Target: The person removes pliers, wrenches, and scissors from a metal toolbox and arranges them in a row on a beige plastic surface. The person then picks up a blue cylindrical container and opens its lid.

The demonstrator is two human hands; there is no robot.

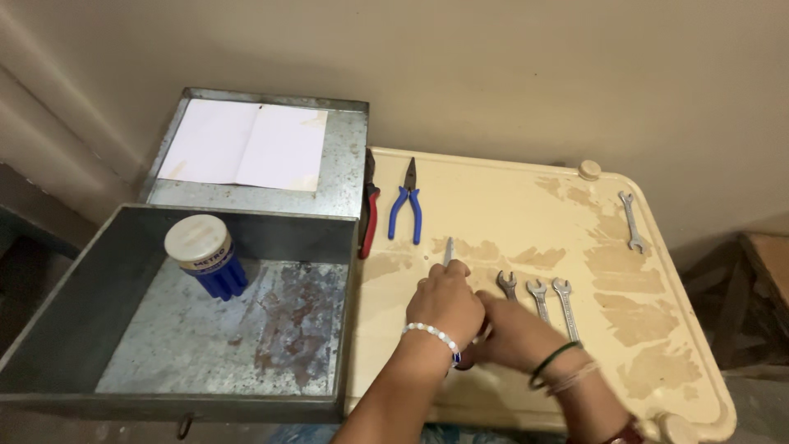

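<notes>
One slim metal tool (448,251), perhaps a screwdriver or a small file, is poking out from under the left hand (445,302), and only its grey shaft is showing past the knuckles; its long axis is running almost straight away from the person, tip pointing toward the far wall, with a slight lean to the right. That hand is curling closed over the near end, so it appears to be holding the tool down flat on the cream table (509,205), as though lining it up in the row. Crossing beneath it from the other side, the right hand (514,333) is tucking in against the left wrist, and I cannot tell whether its fingers are gripping anything, since the left hand is covering them. Just right of the grip, three small open-ended spanners (538,300) are lying side by side, parallel, jaws pointing away. Beyond the grip, blue-handled pliers (408,205) are lying nose away, and red-handled pliers (369,215) are resting along the wall of the metal box. Far off to the right, a lone spanner (630,220) is lying near the table's edge. Left of the grip, the open galvanised toolbox (123,271) is holding a blue tub with a white cap (205,256), and a white paper sheet (246,144) is lining its raised lid.
</notes>
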